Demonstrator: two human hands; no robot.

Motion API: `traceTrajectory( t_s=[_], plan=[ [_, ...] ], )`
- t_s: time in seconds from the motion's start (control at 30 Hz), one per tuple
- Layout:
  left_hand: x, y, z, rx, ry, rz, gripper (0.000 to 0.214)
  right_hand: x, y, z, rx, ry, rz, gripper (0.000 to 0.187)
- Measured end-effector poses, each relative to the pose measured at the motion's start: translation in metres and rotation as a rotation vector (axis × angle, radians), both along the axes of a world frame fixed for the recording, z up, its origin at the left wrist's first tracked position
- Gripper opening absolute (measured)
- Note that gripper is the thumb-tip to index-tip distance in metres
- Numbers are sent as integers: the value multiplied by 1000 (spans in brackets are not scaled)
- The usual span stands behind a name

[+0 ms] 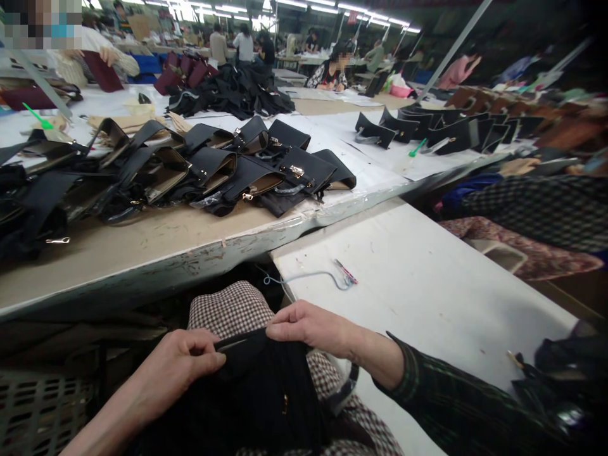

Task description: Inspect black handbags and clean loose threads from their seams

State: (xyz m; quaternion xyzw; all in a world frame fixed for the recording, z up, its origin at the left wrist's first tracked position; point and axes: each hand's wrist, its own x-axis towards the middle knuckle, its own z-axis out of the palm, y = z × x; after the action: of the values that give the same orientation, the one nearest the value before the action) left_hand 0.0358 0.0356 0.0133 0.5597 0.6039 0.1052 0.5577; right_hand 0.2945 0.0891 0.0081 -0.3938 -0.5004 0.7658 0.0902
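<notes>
A black fabric bag [247, 399] lies across my lap, over a brown-and-white checked cloth [228, 307]. Its upper edge is pinched at the left between the thumb and fingers of my left hand [190, 361]. My right hand [308, 329] grips the same edge a little further right, so a short stretch of rim runs between the two hands. A zip with a small gold-coloured pull [285, 404] shows on the bag's face. The bag's lower part goes out of view at the bottom.
Several black bags [213, 164] stand in rows on the long worktable [156, 237] ahead. A white side table [389, 278] at my right bears a small snipping tool [346, 272] on a blue cord. A plastic crate [42, 405] is low at the left. Other people work further back.
</notes>
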Motion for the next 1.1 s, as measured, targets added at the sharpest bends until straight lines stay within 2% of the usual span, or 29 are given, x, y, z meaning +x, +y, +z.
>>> traceTrajectory(
  t_s=[0.07, 0.17, 0.37, 0.53, 0.73, 1.1],
  plan=[
    [0, -1, -1, -8, 3, -4, 30, 1, -1, -1, -20, 15, 6, 31],
    [-1, -2, -3, 8, 7, -16, 32, 1, -4, -5, 30, -3, -1, 26],
    [-1, -2, 0, 23, 35, -13, 31, -1, -15, -11, 252, -80, -1, 23],
    [-2, -2, 1, 44, 46, 78, 30, -1, -21, -11, 366, -102, -32, 25],
    [-5, -4, -5, 96, 67, 90, 24, -3, -20, -9, 354, -92, -23, 25],
    [-2, -2, -2, 163, 199, 85, 25, -2, -19, -10, 335, -94, -24, 26]
  ],
)
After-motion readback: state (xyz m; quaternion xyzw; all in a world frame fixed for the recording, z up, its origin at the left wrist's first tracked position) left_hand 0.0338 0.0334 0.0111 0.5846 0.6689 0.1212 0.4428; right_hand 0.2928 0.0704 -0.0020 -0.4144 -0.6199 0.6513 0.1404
